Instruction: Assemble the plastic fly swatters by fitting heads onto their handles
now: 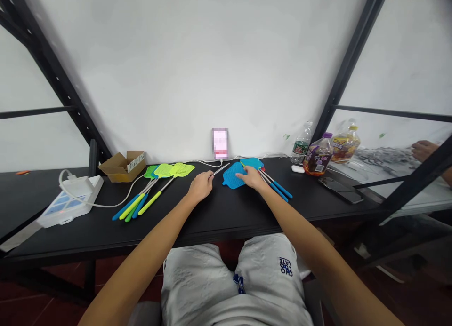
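My left hand [201,186] is closed around a thin metal rod [221,169], which points up and to the right; what its lower end joins is hidden in the fist. My right hand [253,178] rests at a blue fly swatter [233,176], thumb on its mesh head and fingers curled at its edge. Behind that hand lies another blue fly swatter head [254,163], with a bit of red beside it. Metal shafts with blue grips [279,192] run out to the right. At the left, yellow-green fly swatters [182,170] lie fanned with green and blue ones.
A lit phone [220,143] leans on the wall. An open cardboard box [123,167] and a white power strip [72,201] with a cable are at left. Bottles [318,154], a white case [297,169] and a dark phone [341,189] stand or lie on the right. Black frame posts flank the table.
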Motion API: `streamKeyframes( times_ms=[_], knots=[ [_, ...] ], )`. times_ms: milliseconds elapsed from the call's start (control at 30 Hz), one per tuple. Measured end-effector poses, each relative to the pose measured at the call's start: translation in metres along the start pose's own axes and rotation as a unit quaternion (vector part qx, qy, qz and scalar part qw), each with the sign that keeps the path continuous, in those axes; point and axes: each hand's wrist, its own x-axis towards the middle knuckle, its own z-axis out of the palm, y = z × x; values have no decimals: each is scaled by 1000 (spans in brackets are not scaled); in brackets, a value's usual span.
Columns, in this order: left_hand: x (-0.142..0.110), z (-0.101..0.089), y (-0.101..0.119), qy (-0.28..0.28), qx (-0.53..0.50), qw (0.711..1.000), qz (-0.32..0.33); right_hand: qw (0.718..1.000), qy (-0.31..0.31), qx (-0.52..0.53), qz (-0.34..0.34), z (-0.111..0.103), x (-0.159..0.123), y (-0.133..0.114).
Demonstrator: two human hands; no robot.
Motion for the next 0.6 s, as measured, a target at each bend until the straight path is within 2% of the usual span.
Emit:
streamKeyframes(
  times_ms=[167,267,600],
  knots=[
    [0,-6,-1,-12,5,1000,-8,979,107,174,9,-11,8,6],
    [0,-6,-1,-24,5,1000,-2,968,142,206,-18,-17,8,5],
    [-1,-5,1,-33,12,999,-5,957,164,240,-22,-19,9,6]
  ],
)
